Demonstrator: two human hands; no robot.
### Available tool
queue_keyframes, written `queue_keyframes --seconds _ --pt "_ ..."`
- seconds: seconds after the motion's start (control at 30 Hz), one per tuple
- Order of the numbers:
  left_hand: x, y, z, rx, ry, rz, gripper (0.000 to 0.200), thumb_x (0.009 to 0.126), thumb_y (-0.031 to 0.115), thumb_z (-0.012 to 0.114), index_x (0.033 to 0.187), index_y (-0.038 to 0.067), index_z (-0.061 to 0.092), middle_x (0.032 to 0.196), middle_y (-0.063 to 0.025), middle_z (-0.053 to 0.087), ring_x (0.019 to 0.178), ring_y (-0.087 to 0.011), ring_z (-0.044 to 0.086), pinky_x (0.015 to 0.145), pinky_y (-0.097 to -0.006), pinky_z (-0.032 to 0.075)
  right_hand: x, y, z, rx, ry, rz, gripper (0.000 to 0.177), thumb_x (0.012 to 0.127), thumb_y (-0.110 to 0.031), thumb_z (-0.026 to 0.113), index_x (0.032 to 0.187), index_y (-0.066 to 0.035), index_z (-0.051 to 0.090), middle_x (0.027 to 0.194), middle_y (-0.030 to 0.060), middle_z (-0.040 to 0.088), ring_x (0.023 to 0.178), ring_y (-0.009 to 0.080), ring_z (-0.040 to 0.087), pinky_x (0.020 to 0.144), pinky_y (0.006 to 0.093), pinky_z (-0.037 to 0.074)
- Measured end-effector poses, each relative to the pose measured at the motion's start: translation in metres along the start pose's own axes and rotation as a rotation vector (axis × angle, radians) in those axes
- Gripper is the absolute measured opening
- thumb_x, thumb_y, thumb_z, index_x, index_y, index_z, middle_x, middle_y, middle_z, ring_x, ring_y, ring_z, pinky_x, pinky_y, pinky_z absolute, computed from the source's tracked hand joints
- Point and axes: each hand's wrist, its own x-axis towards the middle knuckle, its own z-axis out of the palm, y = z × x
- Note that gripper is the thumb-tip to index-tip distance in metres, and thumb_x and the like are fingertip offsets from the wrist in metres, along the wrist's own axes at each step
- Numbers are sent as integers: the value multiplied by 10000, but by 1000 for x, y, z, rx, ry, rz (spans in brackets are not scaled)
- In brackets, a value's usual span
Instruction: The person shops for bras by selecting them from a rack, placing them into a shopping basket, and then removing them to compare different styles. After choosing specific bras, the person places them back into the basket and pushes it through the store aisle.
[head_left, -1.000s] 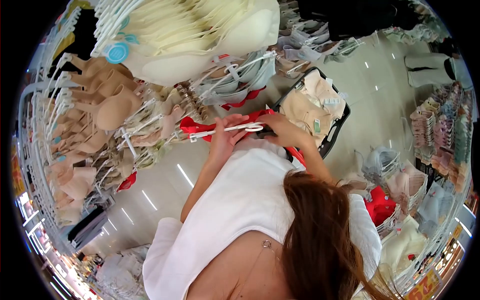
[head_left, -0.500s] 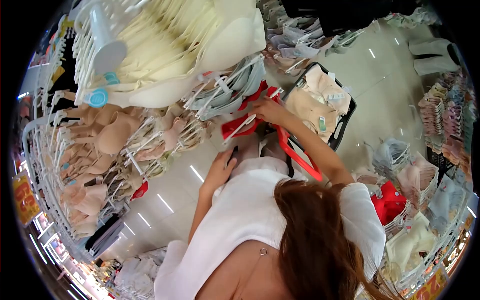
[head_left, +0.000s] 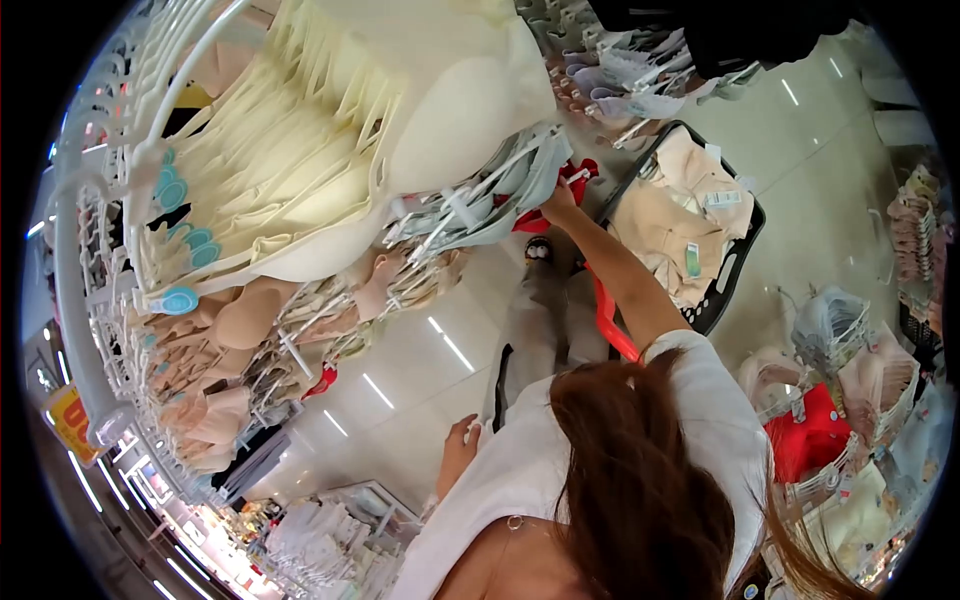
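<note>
My right hand (head_left: 560, 207) reaches forward to the rack, its fingers closed on a red bra (head_left: 580, 180) at the end of a row of grey-blue bras (head_left: 520, 185). Hanging at my right arm is a black shopping basket (head_left: 742, 270) with a red handle (head_left: 612, 320). Beige garments (head_left: 680, 215) with tags lie in it. Down beside my trousers, my left hand (head_left: 460, 448) has its fingers curled; what it holds is hard to make out. A dark narrow strip shows near it along the trouser leg.
Cream bras (head_left: 300, 190) on white hangers fill the rack at the upper left, above tan bras (head_left: 240, 320). At the right, another rack carries red bras (head_left: 808, 430) and pale ones. White garments (head_left: 325, 545) hang behind on the left. Tiled floor (head_left: 410, 370) lies between the racks.
My right hand has moved forward with the red bra, from near my body to the rack end. My left hand has dropped back toward my side; the dark object in it no longer shows clearly.
</note>
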Motion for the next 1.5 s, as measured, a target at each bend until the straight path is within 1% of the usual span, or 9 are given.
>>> queue_keyframes --seconds 0.13,0.43,0.73,0.87,0.97,1.17,1.23,1.37,1.5 --pt "-10 8 13 -115 25 -22 288 905 210 469 1135 71 570 1080 -206 561 966 -308 567 793 -374 461 15 -6 -2 -209 -200 4 493 898 -330 334 1345 -123 354 1383 67 373 1296 226 296 1080 384 162" --pt "-13 -27 44 -204 -34 -107 326 908 279 482 1151 77 565 999 -179 612 907 -245 588 775 -348 460 23 -10 21 166 -189 164 507 941 -368 242 1375 -112 296 1426 68 300 1339 242 201 1093 349 141" --pt "13 -14 12 -89 -35 -1 430 915 351 485 1178 12 520 977 -124 616 896 -169 573 777 -294 456 11 -24 25 -8 -208 196 502 916 -381 289 1362 -156 337 1407 32 343 1316 198 269 1084 434 129" --pt "23 -4 -2 62 -27 95 377 902 312 506 1170 49 535 954 -135 622 862 -196 586 766 -318 464 3 -11 18 -1 -128 171 380 848 -220 456 1197 -94 537 1300 78 463 1245 236 366 1051 466 207" --pt "35 4 -9 88 0 138 349 901 284 499 1157 52 544 956 -153 622 865 -222 596 762 -329 465 -12 6 -17 35 -144 42 299 775 -205 519 1027 -73 612 1102 114 584 1068 287 524 858 455 423" --pt "54 41 -11 139 -113 301 346 883 236 501 1139 6 531 998 -211 589 940 -315 572 792 -372 452 -112 60 -122 317 53 -155 218 798 -218 533 944 -75 607 821 178 611 787 350 585 732 422 457" --pt "62 53 -13 135 -189 322 350 869 212 504 1138 -10 522 1060 -246 554 968 -382 551 826 -403 445 -172 56 -153 226 -40 -118 243 836 -251 499 927 -61 621 829 172 621 778 346 590 730 418 457" --pt "99 89 -5 522 -249 778 428 852 237 520 1185 -27 466 1109 -253 523 1021 -410 504 870 -430 420 -293 7 -188 428 -347 421 544 897 -461 363 778 -19 658 736 162 640 745 340 609 719 411 464" --pt "111 149 24 490 -374 999 465 871 217 495 1206 -95 412 1229 -289 449 1126 -411 450 955 -424 365 -353 -27 -127 709 -128 681 532 908 -355 307 626 4 580 617 157 614 462 239 598 589 328 504"
